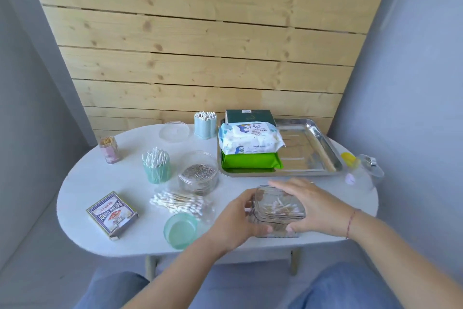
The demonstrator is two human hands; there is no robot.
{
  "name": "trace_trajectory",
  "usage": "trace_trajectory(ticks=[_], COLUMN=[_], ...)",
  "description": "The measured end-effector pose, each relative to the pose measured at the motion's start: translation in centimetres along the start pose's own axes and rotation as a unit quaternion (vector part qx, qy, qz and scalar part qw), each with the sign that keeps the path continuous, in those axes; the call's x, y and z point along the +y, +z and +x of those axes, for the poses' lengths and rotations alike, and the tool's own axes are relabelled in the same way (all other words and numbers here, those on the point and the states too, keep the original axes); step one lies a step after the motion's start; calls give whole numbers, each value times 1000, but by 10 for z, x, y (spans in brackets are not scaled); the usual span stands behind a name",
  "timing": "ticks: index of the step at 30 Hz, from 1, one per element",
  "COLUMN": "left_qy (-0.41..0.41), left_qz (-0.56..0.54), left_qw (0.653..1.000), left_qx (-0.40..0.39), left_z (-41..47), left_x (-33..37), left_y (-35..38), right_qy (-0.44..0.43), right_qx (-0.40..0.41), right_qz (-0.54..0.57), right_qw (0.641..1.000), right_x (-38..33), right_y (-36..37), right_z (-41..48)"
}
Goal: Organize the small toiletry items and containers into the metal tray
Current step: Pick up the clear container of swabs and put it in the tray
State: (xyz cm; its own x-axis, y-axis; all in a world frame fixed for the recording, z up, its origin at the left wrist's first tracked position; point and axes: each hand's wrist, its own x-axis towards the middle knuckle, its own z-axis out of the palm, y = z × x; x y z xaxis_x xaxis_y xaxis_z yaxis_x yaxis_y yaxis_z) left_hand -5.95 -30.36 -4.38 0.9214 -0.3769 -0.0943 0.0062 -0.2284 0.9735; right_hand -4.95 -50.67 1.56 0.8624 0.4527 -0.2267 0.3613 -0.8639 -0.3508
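Fingers of right hand and left hand grasping clear square swab box, lower centre, on white surface. Keep it level, lift clear of the rim, set into bare right half of metal tray beside wipes pack.

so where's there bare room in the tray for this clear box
The metal tray's right half is bare, bordered by the wipes pack and far rim. Its left half is stacked full. Both hands hold the clear box just before it.
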Motion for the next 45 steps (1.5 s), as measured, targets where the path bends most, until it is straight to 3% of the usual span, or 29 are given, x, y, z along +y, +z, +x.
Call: trace_trajectory(ticks=[10, 15, 30, 35, 38, 41, 45], left_qy=[7, 1, -9, -48, -74, -79, -60], left_qz=[-14, -17, -24, -95, -124, -129, -139], left_qw=[998, 998, 998, 994, 987, 982, 977], left_qx=[58, 62, 57, 22, 65, 110, 150], left_z=[-4, -3, -1, -7, -6, -4, -1], left_x=[-11, -14, -11, 7, 14, 18, 17], left_y=[-3, -6, -13, -14, -9, -2, 7], right_qy=[-26, -24, -11, -3, -4, 38, 174], right_qx=[38, 61, 22, 20, 24, 86, 243], right_qz=[135, 145, 118, 147, 193, 344, 533], right_qw=[990, 987, 993, 989, 981, 934, 792], right_x=[7, 2, -1, 0, 2, 3, -1], right_y=[2, 3, -3, 0, 5, 17, 48], right_z=[5, 11, 20, 22, 17, 10, 23])
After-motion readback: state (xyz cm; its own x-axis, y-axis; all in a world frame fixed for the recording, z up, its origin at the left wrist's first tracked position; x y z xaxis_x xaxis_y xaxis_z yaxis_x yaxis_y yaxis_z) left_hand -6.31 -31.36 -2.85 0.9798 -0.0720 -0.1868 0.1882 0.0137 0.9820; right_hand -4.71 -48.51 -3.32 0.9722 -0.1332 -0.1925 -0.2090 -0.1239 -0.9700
